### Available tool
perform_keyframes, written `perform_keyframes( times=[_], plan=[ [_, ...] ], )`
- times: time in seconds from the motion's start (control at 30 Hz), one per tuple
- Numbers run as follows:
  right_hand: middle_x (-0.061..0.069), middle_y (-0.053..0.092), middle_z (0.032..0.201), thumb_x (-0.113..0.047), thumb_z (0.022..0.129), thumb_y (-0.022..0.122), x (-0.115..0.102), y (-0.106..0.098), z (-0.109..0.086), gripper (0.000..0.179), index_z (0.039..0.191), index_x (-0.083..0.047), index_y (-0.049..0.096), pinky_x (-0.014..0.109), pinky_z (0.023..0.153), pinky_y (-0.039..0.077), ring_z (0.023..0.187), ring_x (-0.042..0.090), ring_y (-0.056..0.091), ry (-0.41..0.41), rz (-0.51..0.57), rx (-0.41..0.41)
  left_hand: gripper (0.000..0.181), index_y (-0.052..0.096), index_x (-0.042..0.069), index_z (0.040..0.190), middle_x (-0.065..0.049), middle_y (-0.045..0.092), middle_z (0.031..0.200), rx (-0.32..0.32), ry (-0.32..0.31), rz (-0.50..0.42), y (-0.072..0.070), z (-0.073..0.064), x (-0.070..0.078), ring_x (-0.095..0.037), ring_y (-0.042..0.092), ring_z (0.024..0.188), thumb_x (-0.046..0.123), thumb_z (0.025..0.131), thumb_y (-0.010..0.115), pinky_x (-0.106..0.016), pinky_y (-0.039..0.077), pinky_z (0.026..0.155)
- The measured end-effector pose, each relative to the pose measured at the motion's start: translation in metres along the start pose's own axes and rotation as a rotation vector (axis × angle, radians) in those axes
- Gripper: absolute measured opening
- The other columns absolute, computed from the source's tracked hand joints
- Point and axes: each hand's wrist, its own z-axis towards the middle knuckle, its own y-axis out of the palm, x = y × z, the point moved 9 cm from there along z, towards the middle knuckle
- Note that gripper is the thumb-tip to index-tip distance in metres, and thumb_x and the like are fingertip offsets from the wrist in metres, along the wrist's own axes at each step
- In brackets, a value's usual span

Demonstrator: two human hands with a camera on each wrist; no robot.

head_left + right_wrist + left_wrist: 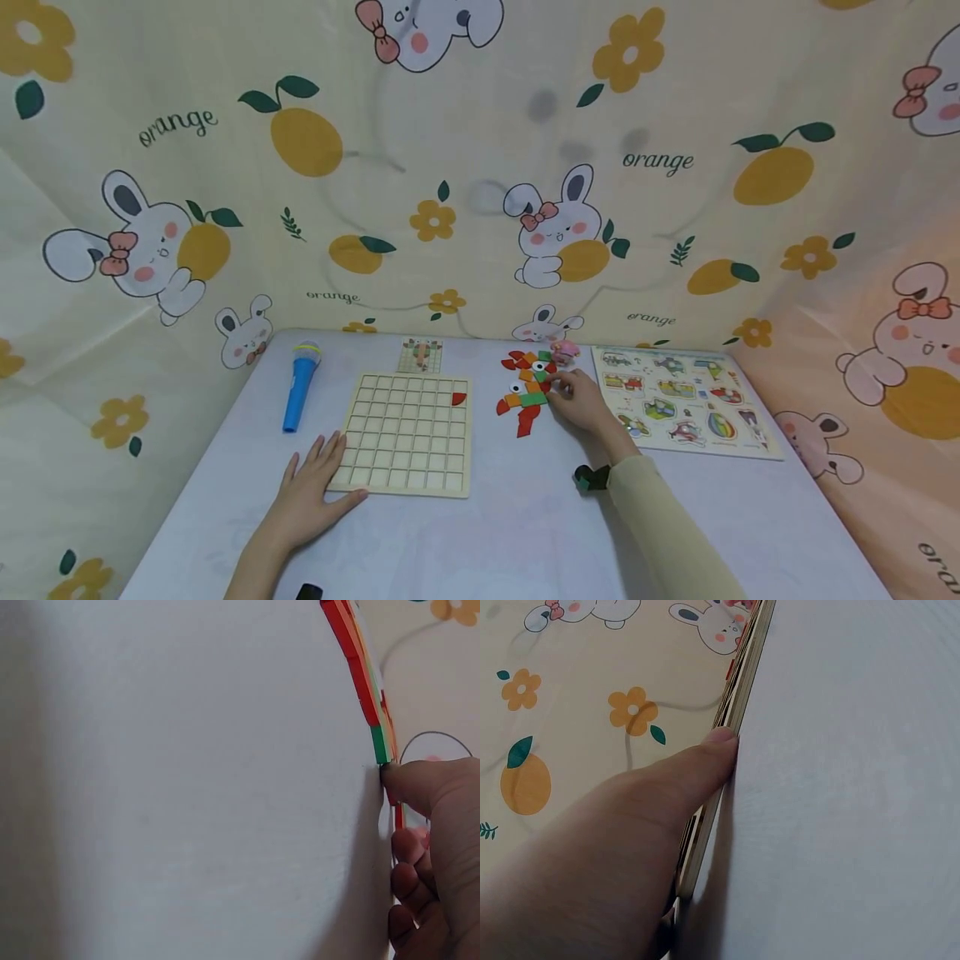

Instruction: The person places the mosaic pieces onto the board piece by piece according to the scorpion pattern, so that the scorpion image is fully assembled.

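A square wooden grid board (401, 495) lies on the table, with one red quarter-round piece (459, 399) in a cell near its upper right. My left hand (303, 500) rests at its lower left corner, fingers spread; in the left wrist view the thumb (709, 754) lies against the board's edge. My right hand (581, 404) is at the right side of a cluster of red, orange and green pieces (534, 399). In the right wrist view its thumb touches the row beside a green piece (381, 742), other fingers curled. I cannot tell whether a piece is pinched.
A small pattern card (420, 356) lies behind the board, and a blue toy microphone (300, 390) to its left. At the right is a picture puzzle board (686, 400). A small pink toy (565, 352) stands behind the pieces. A patterned cloth (465, 167) hangs behind the table.
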Motion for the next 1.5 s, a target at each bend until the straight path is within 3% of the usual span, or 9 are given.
perform_keyframes(
  times=[0.37,0.73,0.97,1.5],
  plan=[
    [0.016,0.061,0.118,-0.026,0.101,0.071,0.0,0.001,-0.001,0.034,0.133,-0.014,0.071,0.048,0.093,0.054,0.106,0.031,0.057,0.037,-0.034,-0.03,0.107,0.033,-0.001,0.164,-0.023,0.03,0.171,0.0,0.001,0.003,0.0,0.0,0.001,-0.05,0.02,0.159,0.068,0.091,0.07,-0.075,0.006,0.124],
    [0.015,0.06,0.115,-0.022,0.099,0.073,-0.001,0.001,-0.004,0.025,0.122,-0.013,0.071,0.049,0.093,0.052,0.105,0.03,0.056,0.008,-0.036,-0.002,0.106,0.034,-0.002,0.163,-0.025,0.031,0.17,0.009,0.019,-0.018,0.002,0.001,0.001,-0.051,0.02,0.158,0.067,0.091,0.071,-0.076,0.007,0.123],
    [0.015,0.059,0.117,-0.022,0.099,0.073,0.003,0.003,-0.007,0.029,0.127,-0.013,0.074,0.047,0.091,0.05,0.104,0.029,0.054,-0.009,-0.03,-0.004,0.106,0.036,-0.002,0.163,-0.024,0.032,0.17,0.011,0.013,-0.021,0.0,-0.001,0.003,-0.051,0.021,0.158,0.067,0.09,0.072,-0.076,0.006,0.123],
    [0.014,0.059,0.118,-0.026,0.103,0.071,0.003,0.003,-0.011,0.025,0.124,-0.013,0.072,0.046,0.092,0.05,0.105,0.029,0.054,-0.016,-0.024,-0.014,0.105,0.035,-0.002,0.163,-0.022,0.032,0.17,0.01,0.013,-0.004,0.0,-0.001,0.0,-0.05,0.02,0.159,0.067,0.091,0.071,-0.074,0.005,0.125]
  ],
)
